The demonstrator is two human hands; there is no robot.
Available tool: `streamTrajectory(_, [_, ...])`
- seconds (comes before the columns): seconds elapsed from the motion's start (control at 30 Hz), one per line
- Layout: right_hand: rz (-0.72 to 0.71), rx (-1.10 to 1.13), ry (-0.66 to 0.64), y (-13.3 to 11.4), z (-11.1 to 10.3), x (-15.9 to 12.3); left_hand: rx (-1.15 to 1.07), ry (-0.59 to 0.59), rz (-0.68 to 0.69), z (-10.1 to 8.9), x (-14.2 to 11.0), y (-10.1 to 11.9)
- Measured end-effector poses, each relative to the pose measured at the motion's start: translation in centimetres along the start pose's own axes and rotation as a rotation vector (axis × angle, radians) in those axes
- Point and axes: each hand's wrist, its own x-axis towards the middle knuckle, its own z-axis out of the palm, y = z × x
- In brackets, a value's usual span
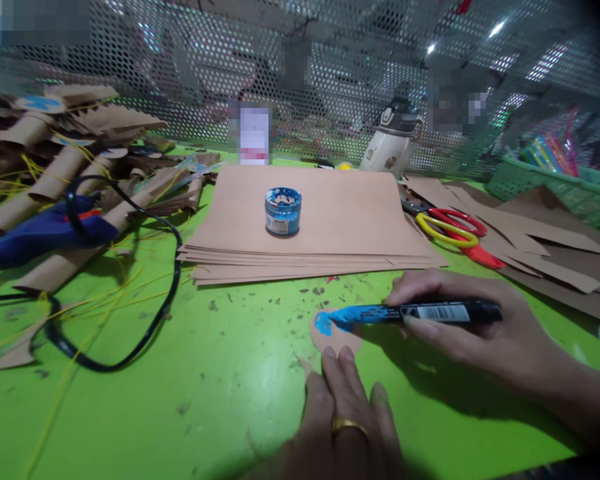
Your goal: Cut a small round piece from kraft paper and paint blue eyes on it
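My right hand is closed round a black marker-shaped applicator whose front end is smeared with blue paint. Its tip rests on a small round brown paper disc lying on the green table, where a blue patch shows. My left hand, with a gold ring, lies flat with its fingertips pressing the near edge of the disc. Behind them a small open jar of blue paint stands on a stack of brown paper sheets.
Rolled brown paper tubes and fringed pieces are piled at left with a blue cloth, yellow strings and a black cable. Scissors with red and yellow handles lie on paper scraps at right. A green basket, a bottle and a mesh screen stand behind.
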Motion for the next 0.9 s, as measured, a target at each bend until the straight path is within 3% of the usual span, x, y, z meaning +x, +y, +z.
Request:
streamTrajectory(0.33, [0.068,0.108,0.079,-0.70,0.26,-0.24,-0.006,-0.006,0.008,-0.02,-0.07,0.07])
streamTrajectory(0.53, [-0.011,0.054,0.071,-0.39,0.20,0.04,-0.007,0.024,-0.025,0.27,-0.10,0.43])
streamTrajectory(0.73, [-0.180,-0.041,0.036,-0.59,0.47,0.41,-0.013,0.011,-0.014,0.28,-0.04,0.52])
streamTrajectory(0.9, [-0.166,-0.089,0.081,-0.74,0.53,0.41,-0.014,0.025,-0.020,0.26,-0.15,0.52])
